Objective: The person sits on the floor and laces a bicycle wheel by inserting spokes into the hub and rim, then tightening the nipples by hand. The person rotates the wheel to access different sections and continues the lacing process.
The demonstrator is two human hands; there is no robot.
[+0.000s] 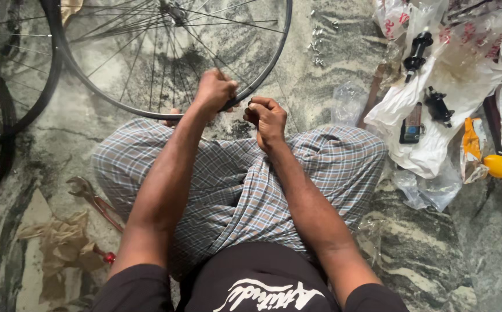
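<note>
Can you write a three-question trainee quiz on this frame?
1. True or false: the left hand grips the wheel rim.
2. The pliers lie on which side of the person: A) their left, B) their right?
3. What round yellow thing lies beside the white plastic bags?

Key: 1 true. 2 A. 3 It looks like a lemon; the right hand is nowhere near it.
</note>
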